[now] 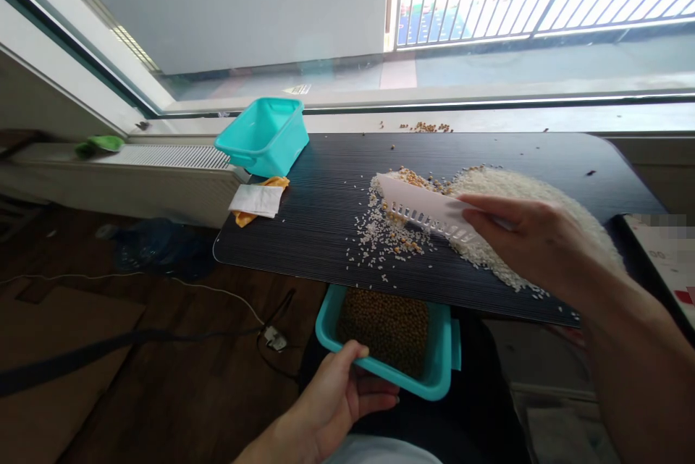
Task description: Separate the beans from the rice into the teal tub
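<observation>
My right hand [535, 236] grips a white slotted plastic scoop [420, 207], its edge resting in a mixed pile of white rice [521, 192] and yellow-brown beans [410, 176] on the black table [304, 232]. Loose grains [374, 236] lie scattered left of the scoop. Below the table's front edge, my left hand [337, 395] holds the rim of a teal plastic bin [442, 377] filled with brown beans [383, 326].
A second teal bin [263, 135], empty-looking, sits at the table's far left corner beside a white packet [256, 200] on an orange cloth [271, 184]. A few beans [426, 127] lie on the window sill. A white radiator [135, 160] and floor cables [217, 297] lie left.
</observation>
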`<state>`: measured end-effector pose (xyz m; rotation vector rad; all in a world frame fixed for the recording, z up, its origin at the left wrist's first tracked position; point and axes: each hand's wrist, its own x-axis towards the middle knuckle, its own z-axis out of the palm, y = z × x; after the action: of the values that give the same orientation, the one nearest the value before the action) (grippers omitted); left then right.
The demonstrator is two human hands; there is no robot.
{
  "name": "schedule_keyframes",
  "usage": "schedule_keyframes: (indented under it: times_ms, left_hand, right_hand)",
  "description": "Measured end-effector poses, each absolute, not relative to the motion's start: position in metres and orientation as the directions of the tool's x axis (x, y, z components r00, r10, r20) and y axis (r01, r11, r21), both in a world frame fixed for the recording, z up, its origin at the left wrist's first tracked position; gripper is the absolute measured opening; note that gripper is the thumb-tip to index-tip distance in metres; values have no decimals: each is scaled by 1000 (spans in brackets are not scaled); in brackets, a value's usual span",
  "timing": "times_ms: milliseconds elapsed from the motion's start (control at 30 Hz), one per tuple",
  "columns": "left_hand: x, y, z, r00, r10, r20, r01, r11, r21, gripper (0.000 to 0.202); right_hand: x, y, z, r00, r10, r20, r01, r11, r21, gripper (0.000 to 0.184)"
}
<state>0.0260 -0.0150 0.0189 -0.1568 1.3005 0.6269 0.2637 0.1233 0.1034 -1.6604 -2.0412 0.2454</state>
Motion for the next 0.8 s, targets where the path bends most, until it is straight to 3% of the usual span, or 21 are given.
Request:
schedule_keyframes:
  times_ms: [367, 800]
  left_hand:
    - [26, -13, 18, 143, 331, -933, -505, 835, 219, 14]
    - [28, -18, 21, 170, 341, -925, -489, 844, 221, 15]
  right_hand:
    - [266, 89, 104, -329, 899, 290, 786, 431, -444, 30]
    - [297, 55, 104, -223, 918, 326, 804, 363, -471, 26]
